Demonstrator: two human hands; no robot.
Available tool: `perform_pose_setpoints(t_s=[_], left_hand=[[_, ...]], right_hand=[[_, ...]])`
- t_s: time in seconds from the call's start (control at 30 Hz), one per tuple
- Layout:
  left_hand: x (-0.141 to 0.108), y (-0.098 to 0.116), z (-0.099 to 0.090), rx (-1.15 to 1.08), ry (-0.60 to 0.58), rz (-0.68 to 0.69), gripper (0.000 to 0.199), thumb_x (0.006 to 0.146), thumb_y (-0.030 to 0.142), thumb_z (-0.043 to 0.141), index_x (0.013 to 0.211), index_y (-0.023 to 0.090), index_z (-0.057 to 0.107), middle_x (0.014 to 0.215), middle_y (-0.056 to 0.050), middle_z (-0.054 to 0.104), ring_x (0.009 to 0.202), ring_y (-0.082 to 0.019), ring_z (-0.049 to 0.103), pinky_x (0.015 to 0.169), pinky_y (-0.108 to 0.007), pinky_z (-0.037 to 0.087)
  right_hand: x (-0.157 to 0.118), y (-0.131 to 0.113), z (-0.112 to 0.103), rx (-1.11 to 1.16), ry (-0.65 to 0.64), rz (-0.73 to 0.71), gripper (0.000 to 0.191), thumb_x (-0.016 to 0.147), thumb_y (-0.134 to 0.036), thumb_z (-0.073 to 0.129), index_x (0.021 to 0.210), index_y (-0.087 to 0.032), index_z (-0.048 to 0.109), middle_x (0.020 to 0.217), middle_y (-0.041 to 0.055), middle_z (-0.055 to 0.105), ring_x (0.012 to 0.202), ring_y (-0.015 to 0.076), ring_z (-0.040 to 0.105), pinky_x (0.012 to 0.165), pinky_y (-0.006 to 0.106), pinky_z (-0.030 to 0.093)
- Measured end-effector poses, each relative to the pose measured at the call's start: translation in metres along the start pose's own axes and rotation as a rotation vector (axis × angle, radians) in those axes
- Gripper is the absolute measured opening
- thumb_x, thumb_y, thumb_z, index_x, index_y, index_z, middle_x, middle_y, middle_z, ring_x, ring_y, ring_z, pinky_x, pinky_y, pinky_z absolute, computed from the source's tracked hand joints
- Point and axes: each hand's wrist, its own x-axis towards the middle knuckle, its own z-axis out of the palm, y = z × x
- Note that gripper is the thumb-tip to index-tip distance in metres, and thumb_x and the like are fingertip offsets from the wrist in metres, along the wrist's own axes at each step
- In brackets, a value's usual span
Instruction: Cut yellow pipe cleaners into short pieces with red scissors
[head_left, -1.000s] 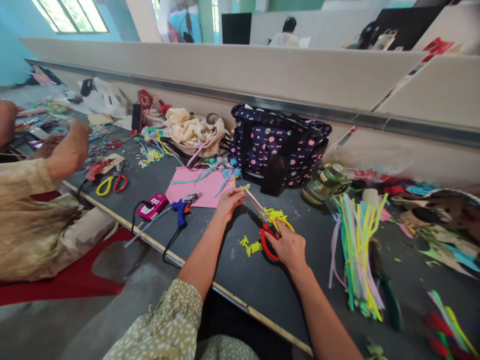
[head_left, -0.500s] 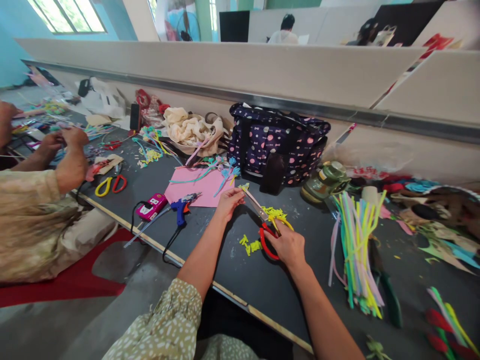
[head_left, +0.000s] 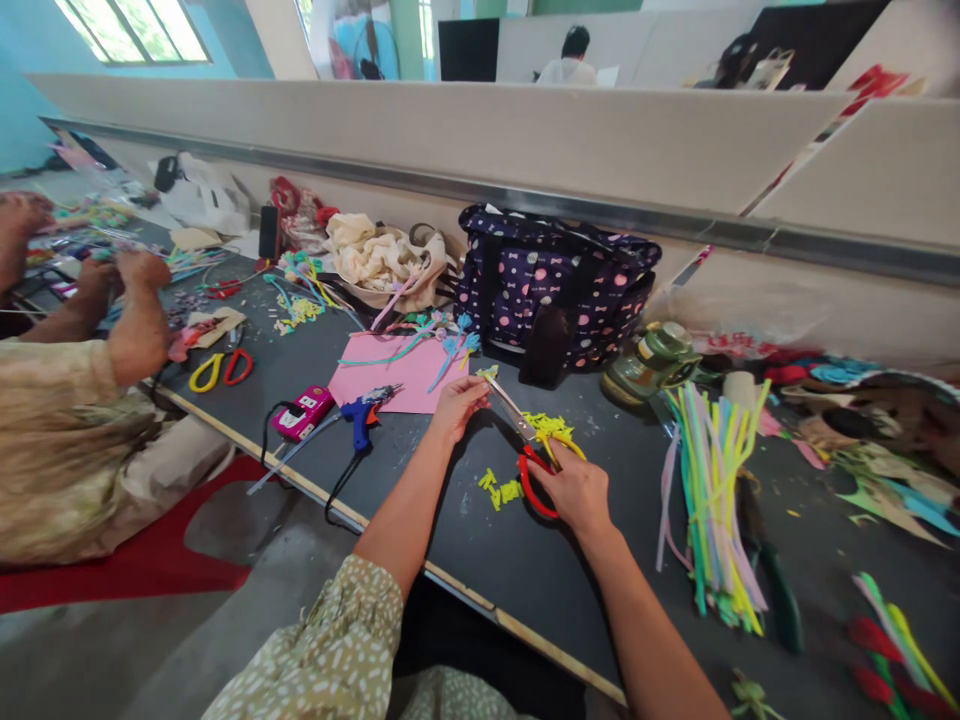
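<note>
My right hand (head_left: pixel 577 487) grips a pair of scissors (head_left: pixel 517 420) with one red and one yellow handle loop. The blades point up and left, their tips by a small yellow-green piece (head_left: pixel 487 373). My left hand (head_left: pixel 460 405) is closed in a pinch on that piece, whose exact kind is too small to tell. Beneath the scissors lie a heap of yellow cut bits (head_left: pixel 551 426) and a smaller group of yellow-green bits (head_left: pixel 500 490). A pink sheet (head_left: pixel 405 385) with blue fuzzy-stem flowers (head_left: pixel 454 345) on it lies beyond my left hand.
Left of my arm are a blue glue gun (head_left: pixel 361 418), a magenta box (head_left: pixel 304 412) and other scissors (head_left: pixel 221 370). A dark patterned bag (head_left: pixel 555 285), a green jar (head_left: pixel 651 362) and a bundle of pipe cleaners (head_left: pixel 712 500) stand around. A co-worker's hands (head_left: pixel 142 275) work at far left.
My hands and the scissors stay almost in place. At far left, the co-workers' hands have shifted a little.
</note>
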Motion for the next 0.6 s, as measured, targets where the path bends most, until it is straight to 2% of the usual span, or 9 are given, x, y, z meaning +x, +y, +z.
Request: perform_pose_setpoints(t_s=[0.27, 0.43, 0.6], left_hand=[[0.0011, -0.0004, -0.0011, -0.022, 0.003, -0.003, 0.028, 0.054, 0.025, 0.081, 0.075, 0.013, 0.066, 0.063, -0.001, 0.065, 0.051, -0.007, 0.052, 0.060, -0.026, 0.049], [0.0020, -0.0021, -0.0039, -0.022, -0.012, -0.001, 0.029, 0.055, 0.025, 0.081, 0.077, 0.013, 0.066, 0.066, -0.002, 0.066, 0.052, -0.007, 0.053, 0.061, -0.025, 0.049], [0.0025, -0.0015, -0.0056, 0.007, -0.002, -0.012, 0.029, 0.056, 0.025, 0.080, 0.077, 0.012, 0.066, 0.065, -0.002, 0.066, 0.051, -0.007, 0.054, 0.062, -0.026, 0.048]], right_hand=[[-0.0002, -0.0011, 0.0011, 0.038, -0.031, 0.029, 0.054, 0.080, -0.068, 0.042, 0.095, -0.022, 0.064, 0.072, 0.0006, 0.066, 0.060, 0.0132, 0.058, 0.053, 0.023, 0.028], [0.0018, -0.0039, -0.0036, 0.089, -0.082, 0.034, 0.049, 0.081, -0.066, 0.041, 0.088, -0.022, 0.064, 0.066, -0.0007, 0.063, 0.057, 0.0118, 0.056, 0.053, 0.022, 0.029], [0.0026, -0.0033, -0.0050, 0.116, -0.119, 0.031, 0.044, 0.083, -0.061, 0.043, 0.090, -0.023, 0.064, 0.067, -0.0016, 0.063, 0.058, 0.0115, 0.057, 0.054, 0.022, 0.030]])
